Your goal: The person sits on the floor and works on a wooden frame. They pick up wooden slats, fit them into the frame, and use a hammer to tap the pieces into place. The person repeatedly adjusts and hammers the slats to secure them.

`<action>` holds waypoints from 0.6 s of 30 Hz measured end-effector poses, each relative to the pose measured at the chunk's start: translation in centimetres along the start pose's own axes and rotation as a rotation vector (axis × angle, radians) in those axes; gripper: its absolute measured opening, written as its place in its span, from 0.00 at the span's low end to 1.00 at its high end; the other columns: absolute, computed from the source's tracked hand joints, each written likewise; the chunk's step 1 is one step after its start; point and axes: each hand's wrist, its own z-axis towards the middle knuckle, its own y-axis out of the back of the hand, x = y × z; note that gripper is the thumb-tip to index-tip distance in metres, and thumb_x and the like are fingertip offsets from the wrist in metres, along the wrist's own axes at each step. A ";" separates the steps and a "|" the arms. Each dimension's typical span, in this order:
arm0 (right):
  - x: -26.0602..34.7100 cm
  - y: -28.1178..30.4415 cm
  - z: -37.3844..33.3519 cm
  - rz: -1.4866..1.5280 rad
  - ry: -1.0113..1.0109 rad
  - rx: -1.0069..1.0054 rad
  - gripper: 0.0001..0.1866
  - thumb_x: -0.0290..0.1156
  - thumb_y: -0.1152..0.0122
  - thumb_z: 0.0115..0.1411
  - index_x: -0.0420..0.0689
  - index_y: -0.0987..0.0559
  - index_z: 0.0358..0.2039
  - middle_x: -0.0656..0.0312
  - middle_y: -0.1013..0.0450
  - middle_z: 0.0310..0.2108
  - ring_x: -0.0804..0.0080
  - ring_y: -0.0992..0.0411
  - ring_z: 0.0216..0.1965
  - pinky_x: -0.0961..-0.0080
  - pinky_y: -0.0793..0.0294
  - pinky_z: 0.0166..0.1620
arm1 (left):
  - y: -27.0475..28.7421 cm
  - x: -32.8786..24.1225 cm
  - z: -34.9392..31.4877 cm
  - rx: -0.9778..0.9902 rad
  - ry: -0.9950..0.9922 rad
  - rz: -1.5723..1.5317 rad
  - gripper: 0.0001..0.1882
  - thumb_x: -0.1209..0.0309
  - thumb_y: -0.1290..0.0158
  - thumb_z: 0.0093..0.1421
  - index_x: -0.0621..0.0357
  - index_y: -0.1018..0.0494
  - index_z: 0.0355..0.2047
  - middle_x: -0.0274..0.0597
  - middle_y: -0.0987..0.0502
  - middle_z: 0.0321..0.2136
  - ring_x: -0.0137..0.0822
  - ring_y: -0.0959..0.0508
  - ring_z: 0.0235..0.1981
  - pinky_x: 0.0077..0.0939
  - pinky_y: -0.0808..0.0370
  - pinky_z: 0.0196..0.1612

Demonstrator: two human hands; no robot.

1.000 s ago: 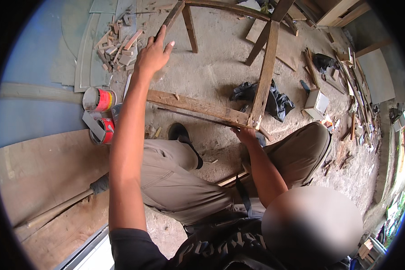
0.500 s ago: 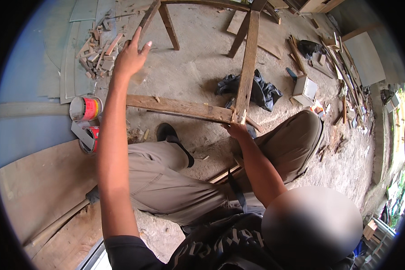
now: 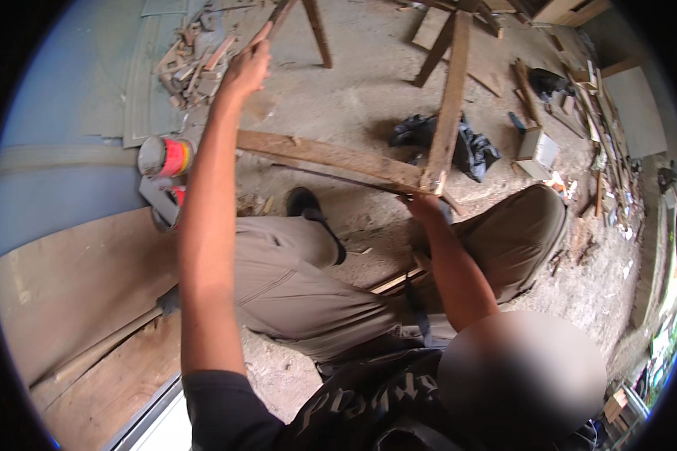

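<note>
A wooden frame with legs (image 3: 450, 105), like that of a stool or small table, is held out before me. My left hand (image 3: 248, 69) is at the far end of its left side, fingers curled in against the wood. My right hand (image 3: 426, 210) grips the near right corner from below, its fingers partly hidden under the rail. The near rail (image 3: 331, 159) runs slantwise between my arms, with a small chip on top. Splayed legs show beyond, and the frame's far edge is cut off at the top of the view.
Two paint cans (image 3: 165, 158) stand left, near a pile of wood offcuts (image 3: 195, 71). A black plastic bag (image 3: 474, 150) lies behind the frame's right side. To the right are a white box (image 3: 538, 152) and scattered scrap wood (image 3: 598, 128). A plywood sheet (image 3: 90, 278) lies at lower left.
The view has shifted, so the scene sits farther right and a little higher. My left hand's thumb and fingers have closed in toward the wood. The right hand keeps its corner.
</note>
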 end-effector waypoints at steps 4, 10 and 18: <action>-0.5 0.0 -0.2 0.046 0.082 -0.141 0.26 0.59 0.44 0.57 0.52 0.22 0.46 0.49 0.26 0.43 0.47 0.28 0.45 0.53 0.27 0.46 | 0.2 -0.2 0.3 0.058 -0.001 -0.037 0.27 0.48 0.69 0.67 0.29 0.46 0.65 0.42 0.24 0.37 0.31 0.23 0.28 0.27 0.22 0.30; -0.3 -0.5 0.1 -0.047 0.064 -0.128 0.28 0.60 0.46 0.57 0.53 0.23 0.48 0.49 0.26 0.45 0.47 0.28 0.46 0.52 0.28 0.47 | -0.1 -0.9 0.3 0.018 0.002 0.048 0.30 0.42 0.66 0.65 0.33 0.44 0.65 0.43 0.22 0.36 0.30 0.22 0.28 0.25 0.23 0.29; 0.0 -0.4 0.0 -0.004 0.009 -0.095 0.26 0.50 0.35 0.52 0.53 0.26 0.49 0.56 0.25 0.44 0.52 0.27 0.46 0.57 0.27 0.45 | -0.3 0.5 1.3 0.031 0.030 -0.027 0.34 0.36 0.67 0.63 0.35 0.41 0.64 0.45 0.22 0.36 0.30 0.21 0.29 0.24 0.23 0.28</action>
